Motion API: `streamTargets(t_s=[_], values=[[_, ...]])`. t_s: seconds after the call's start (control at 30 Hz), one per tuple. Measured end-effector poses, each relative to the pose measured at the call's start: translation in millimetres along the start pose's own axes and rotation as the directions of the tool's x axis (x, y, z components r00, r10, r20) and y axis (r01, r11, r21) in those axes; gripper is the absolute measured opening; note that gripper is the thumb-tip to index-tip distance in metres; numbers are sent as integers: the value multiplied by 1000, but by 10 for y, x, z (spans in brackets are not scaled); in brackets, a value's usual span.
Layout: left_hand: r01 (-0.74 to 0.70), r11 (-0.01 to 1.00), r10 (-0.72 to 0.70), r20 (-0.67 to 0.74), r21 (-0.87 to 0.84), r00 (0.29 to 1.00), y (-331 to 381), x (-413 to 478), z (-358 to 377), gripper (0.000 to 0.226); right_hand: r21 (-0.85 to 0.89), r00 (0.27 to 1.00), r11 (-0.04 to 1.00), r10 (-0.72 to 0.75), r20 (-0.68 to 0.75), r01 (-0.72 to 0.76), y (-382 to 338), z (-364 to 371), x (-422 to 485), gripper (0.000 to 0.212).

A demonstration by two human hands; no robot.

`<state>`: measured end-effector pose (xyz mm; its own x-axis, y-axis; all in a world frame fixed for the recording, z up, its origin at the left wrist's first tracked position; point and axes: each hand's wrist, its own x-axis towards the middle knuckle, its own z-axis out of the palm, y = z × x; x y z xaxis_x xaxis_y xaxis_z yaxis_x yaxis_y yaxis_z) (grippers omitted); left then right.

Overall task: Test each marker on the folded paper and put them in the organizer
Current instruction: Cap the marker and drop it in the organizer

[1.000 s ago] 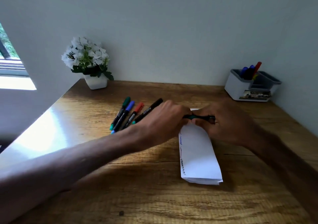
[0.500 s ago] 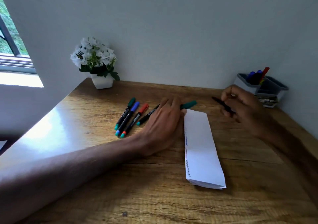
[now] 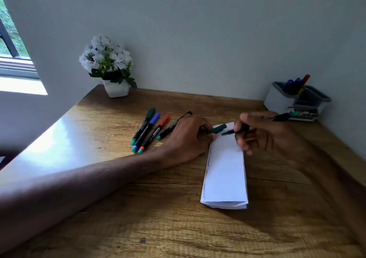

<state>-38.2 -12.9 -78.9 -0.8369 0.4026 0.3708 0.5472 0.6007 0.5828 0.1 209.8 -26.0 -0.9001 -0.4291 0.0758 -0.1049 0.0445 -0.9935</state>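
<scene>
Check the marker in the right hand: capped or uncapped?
Uncapped. The left hand pinches a green cap, apart from the marker; the right hand holds the marker, bare tip over the folded paper.

The folded paper (image 3: 225, 174) lies on the table (image 3: 99, 208), right of centre, lengthwise away from the person. Four loose markers (image 3: 152, 130) lie side by side to its far left. The left hand (image 3: 188, 139) rests between them and the paper, holding a cap (image 3: 216, 129). The right hand (image 3: 267, 137) holds an uncapped marker (image 3: 229, 132) over the paper's far end. The organizer (image 3: 277, 101) stands at the far right against the wall, and a potted plant (image 3: 116, 88) at the far left.
</scene>
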Motion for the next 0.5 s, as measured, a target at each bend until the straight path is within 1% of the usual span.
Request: streamTargets(t_s=[0.1, 0.2, 0.27, 0.4, 0.5], values=[[4, 999, -4, 6, -47, 1000, 8, 4, -25, 20, -81, 997, 995, 59, 55, -55, 24, 25, -11, 23], [28, 995, -26, 22, -95, 999, -24, 16, -40, 21, -124, 981, 982, 159, 114, -144, 25, 33, -12, 28], [36, 992, -30, 49, -118, 998, -38, 32, -50, 17, -144, 969, 973, 200, 145, -179, 30, 28, -11, 29], [43, 991, -29, 108, -130, 994, -15, 43, -69, 12, -162, 959, 964, 235, 158, -209, 48, 20, -23, 23], [36, 990, -17, 137, -134, 990, -4, 34, -87, 9, -182, 956, 959, 246, 162, -217, 39, 20, -30, 23]])
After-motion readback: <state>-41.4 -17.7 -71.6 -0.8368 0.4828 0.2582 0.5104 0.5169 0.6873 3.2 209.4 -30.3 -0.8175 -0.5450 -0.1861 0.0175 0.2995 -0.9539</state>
